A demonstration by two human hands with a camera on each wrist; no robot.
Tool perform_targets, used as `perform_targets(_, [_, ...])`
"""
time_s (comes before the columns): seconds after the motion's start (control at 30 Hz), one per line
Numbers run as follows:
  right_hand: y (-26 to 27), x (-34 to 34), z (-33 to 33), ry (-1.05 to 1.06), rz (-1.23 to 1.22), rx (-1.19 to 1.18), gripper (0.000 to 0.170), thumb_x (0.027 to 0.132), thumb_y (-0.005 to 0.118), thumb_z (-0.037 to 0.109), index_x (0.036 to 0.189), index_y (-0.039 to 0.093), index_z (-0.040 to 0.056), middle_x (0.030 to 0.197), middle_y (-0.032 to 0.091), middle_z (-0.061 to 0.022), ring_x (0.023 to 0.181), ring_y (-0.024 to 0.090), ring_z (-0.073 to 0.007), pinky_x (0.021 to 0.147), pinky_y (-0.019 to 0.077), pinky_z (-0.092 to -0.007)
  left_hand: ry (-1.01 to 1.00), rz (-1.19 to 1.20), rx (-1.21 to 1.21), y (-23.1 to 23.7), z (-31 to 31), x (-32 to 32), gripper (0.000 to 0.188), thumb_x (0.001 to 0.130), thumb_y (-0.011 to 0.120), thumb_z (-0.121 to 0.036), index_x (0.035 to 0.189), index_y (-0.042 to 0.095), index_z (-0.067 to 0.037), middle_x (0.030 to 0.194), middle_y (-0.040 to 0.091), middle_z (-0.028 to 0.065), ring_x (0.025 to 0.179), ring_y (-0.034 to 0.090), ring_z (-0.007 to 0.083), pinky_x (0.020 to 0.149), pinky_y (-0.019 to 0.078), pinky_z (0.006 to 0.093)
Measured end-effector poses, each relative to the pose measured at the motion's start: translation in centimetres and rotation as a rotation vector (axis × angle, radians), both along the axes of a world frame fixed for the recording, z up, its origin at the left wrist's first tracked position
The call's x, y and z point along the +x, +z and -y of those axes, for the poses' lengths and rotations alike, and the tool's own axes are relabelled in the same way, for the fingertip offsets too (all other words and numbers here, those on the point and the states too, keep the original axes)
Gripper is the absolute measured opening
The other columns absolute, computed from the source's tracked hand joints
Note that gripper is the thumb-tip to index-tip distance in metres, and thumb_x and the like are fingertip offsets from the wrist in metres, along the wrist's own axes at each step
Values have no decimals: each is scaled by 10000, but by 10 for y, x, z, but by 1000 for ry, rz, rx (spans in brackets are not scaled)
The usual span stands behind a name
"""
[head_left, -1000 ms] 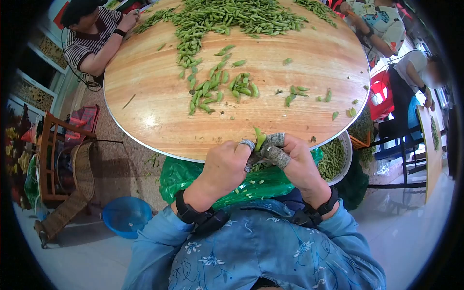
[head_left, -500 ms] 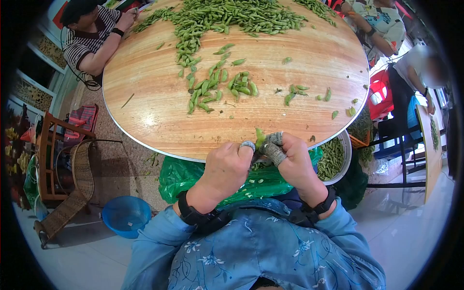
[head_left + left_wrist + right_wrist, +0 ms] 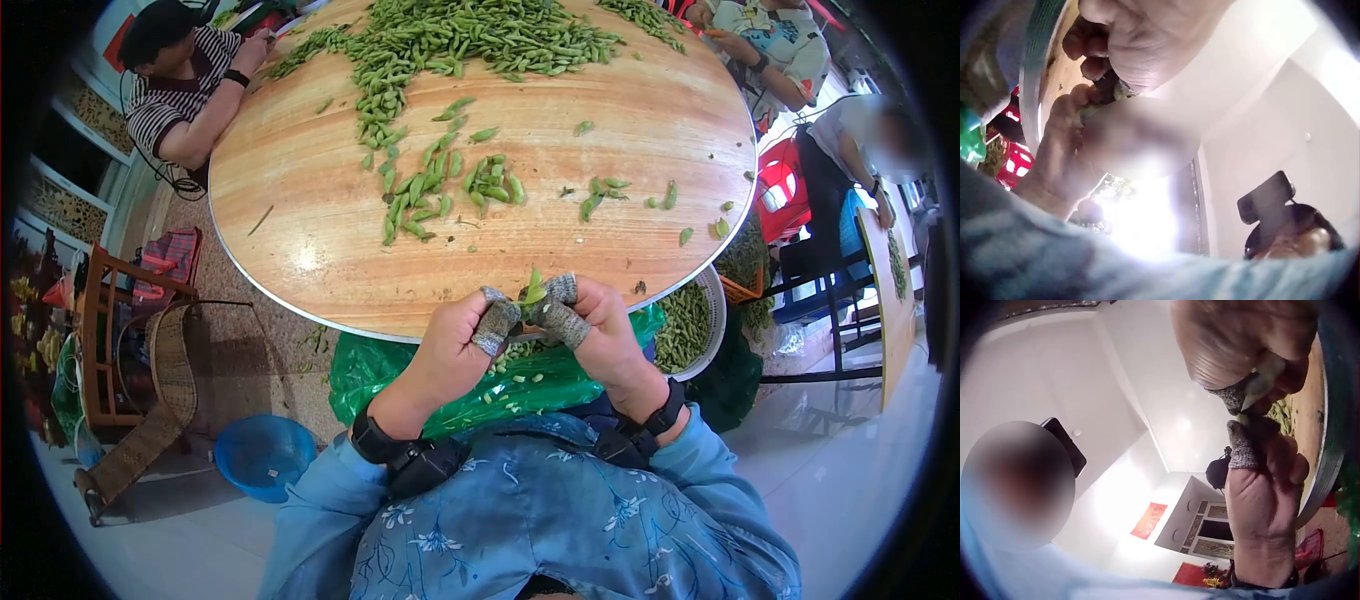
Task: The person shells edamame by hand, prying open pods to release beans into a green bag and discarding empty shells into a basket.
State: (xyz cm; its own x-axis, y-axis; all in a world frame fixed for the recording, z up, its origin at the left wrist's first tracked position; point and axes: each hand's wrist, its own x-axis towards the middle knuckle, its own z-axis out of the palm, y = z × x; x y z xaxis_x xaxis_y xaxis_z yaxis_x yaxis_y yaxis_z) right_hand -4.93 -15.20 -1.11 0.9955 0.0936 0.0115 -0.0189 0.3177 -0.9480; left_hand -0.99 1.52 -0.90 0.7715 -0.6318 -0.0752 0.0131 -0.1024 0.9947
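Note:
A green soybean pod (image 3: 534, 288) is held between both hands, just past the near edge of the round wooden table (image 3: 330, 215). My left hand (image 3: 446, 342) pinches its near end with curled fingers, the thumb on top in a grey knit finger sleeve (image 3: 495, 322). On the other side my right hand (image 3: 610, 335) grips the pod between thumb and forefinger, both in similar sleeves. In the right wrist view the fingertips of the two hands meet. Below them lies a green plastic bag (image 3: 365, 380) with pale shelled beans on it.
A large heap of soybean pods (image 3: 480, 40) covers the table's far side, with smaller groups (image 3: 415, 195) nearer. A white basket (image 3: 719, 315) of pods stands at right under the edge. A blue basin (image 3: 262, 460) and a wooden chair (image 3: 95, 340) are at left. Other people sit around.
The left hand has rolled so its sleeved thumb now shows on top beside the pod. The pod leans differently between the fingers. The right hand keeps its grip, and the head view has shifted slightly.

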Motion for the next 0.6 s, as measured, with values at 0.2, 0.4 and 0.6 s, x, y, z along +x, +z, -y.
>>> perform_targets(0.2, [8, -1, -2, -94, 130, -400, 66, 748, 547, -11, 811, 530, -21, 720, 559, -67, 685, 528, -122, 595, 426, -247, 152, 32, -21, 12, 8, -4, 74, 815, 469, -31, 882, 499, -21, 628, 540, 25, 483, 441, 41, 413, 349, 180])
perform_targets(0.4, [11, 1, -6, -113, 307, -572, 106, 661, 567, -14, 759, 532, 2, 683, 518, -151, 633, 512, -288, 556, 405, -323, 154, -260, -40, 16, 3, -2, 83, 818, 445, -25, 885, 493, -19, 677, 512, 21, 552, 461, 54, 471, 370, 189])
perform_targets(0.6, [11, 2, -8, -107, 366, -634, 113, 652, 589, 12, 747, 529, 10, 684, 513, -156, 652, 501, -329, 560, 398, -359, 242, -446, -239, 11, 7, -2, 126, 804, 373, -17, 838, 487, -58, 677, 489, 2, 513, 398, 48, 434, 312, 184])
